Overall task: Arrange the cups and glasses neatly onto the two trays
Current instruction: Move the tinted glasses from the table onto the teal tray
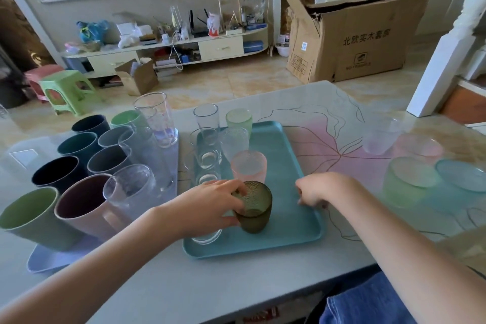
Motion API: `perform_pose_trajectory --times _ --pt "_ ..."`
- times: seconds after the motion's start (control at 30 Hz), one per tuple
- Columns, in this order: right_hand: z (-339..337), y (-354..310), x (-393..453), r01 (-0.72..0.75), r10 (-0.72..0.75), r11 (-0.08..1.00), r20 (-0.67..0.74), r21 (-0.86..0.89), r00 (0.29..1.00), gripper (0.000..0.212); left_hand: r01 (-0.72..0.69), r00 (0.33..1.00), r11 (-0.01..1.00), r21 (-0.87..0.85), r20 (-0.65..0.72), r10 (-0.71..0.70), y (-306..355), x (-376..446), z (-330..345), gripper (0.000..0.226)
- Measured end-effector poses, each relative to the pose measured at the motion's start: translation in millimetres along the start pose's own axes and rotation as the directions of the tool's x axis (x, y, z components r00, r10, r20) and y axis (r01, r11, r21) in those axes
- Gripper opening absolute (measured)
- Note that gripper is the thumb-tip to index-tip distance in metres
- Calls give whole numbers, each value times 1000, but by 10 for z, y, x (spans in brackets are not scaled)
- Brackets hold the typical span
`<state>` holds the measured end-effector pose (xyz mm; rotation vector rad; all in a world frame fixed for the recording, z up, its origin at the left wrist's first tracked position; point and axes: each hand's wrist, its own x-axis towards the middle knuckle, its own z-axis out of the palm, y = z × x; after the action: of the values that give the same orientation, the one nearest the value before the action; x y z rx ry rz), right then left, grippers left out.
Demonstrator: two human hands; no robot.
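Note:
My left hand [210, 202] grips a dark olive textured glass [256, 209] that stands on the teal tray [292, 223], near its front. On that tray also stand a pink glass [249, 166], a clear textured glass [234, 141], a light green glass [238, 119] and several clear glasses [206, 139] in a column on the left. My right hand [319, 189] rests at the tray's right rim with its fingers curled; what they hold, if anything, is hidden. The lavender tray [42, 260] at left carries several coloured mugs [63, 173] and tall clear glasses [157, 118].
Four textured glasses stand loose on the table at the right: a green one [407, 184], a teal one [460, 179], a pink one [418, 147] and a clear one [381, 137]. A large cardboard box [349, 39] and plastic stools [65, 92] stand on the floor beyond.

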<state>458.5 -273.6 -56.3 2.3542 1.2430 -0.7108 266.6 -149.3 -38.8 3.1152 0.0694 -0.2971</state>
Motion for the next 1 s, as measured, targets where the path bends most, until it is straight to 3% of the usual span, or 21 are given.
perform_pose_trajectory --times 0.13,0.2,0.27,0.4,0.47,0.53,0.63,0.77,0.83,1.0 --pt "-6 40 0 20 -20 1000 10 2 1000 18 -25 1000 999 -25 -2 25 -5 30 -108 20" --pt "-25 101 -4 32 -34 997 31 70 999 25 -41 999 999 22 8 40 13 72 -197 35" --pt "-68 196 -8 54 -59 975 18 215 998 16 4 1000 1000 19 -25 -4 10 136 -344 44" --pt "-227 452 -10 151 -24 869 -266 471 964 12 57 994 998 3 -92 -57 -61 411 -583 42" --pt "-307 606 -30 172 120 840 -485 515 866 14 75 994 997 -16 -81 -76 -40 647 -670 33" --pt "-348 774 -63 146 317 822 -655 551 686 15 45 994 999 -12 -96 -46 34 962 -745 32" --pt "-338 1036 -117 115 565 714 -665 691 488 16 -18 988 999 -29 -156 13 215 1558 -801 33" --pt "-306 1305 -103 6 695 665 -622 747 361 19 -134 957 991 -13 -262 126 630 2366 -851 43" --pt "-288 1428 -97 -92 730 642 -570 761 377 21 -180 939 984 20 -295 178 832 2697 -824 47" --pt "-169 1568 -18 -304 790 534 -337 789 512 31 -186 928 981 54 -320 193 1140 3201 -615 32"
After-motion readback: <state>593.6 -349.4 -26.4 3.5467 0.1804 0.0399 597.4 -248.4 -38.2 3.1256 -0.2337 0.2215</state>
